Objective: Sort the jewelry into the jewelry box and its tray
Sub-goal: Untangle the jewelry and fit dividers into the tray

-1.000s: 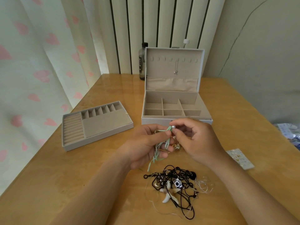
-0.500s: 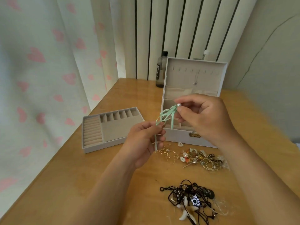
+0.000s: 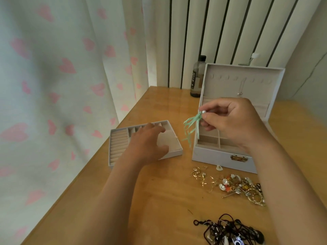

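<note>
The right hand (image 3: 235, 121) pinches a green tassel earring (image 3: 197, 119) in its fingers (image 3: 212, 119), over the jewelry box (image 3: 221, 160). The left hand (image 3: 146, 140), fingers slack and empty, lies over the tray (image 3: 118, 144). Sorting seems barely begun: gold pieces (image 3: 235, 186) and black cords (image 3: 230, 230) lie on the desk (image 3: 159, 200) below both.

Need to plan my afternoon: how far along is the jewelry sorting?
Barely begun: one necklace hangs in the jewelry box lid. In hand: the right hand pinches a mint tassel piece; the left hand is over the tray. Left: the gold pile and black cord tangle.
</note>
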